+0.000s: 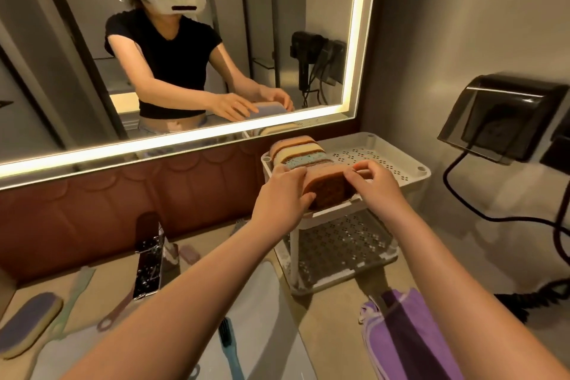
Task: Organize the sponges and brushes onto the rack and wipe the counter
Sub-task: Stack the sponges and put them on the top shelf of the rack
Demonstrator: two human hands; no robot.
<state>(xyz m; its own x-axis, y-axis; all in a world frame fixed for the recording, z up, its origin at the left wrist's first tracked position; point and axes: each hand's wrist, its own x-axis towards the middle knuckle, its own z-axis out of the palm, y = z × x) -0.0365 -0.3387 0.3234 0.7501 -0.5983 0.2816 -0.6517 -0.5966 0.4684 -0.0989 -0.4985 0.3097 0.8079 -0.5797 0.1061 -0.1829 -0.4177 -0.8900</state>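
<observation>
A white two-tier rack stands on the counter by the right wall. Several sponges stand on edge in a row on its top shelf, a pink one and a cream one at the back. At the front of the row is a brown sponge, gripped by my left hand on its left end and my right hand on its right end. A purple oval sponge lies at the counter's left. A blue brush, a green brush and a pink brush lie near the sink.
A purple cloth lies on the counter below the rack. A chrome tap stands behind the white sink. A mirror fills the wall ahead. A black dispenser with a cord hangs on the right wall.
</observation>
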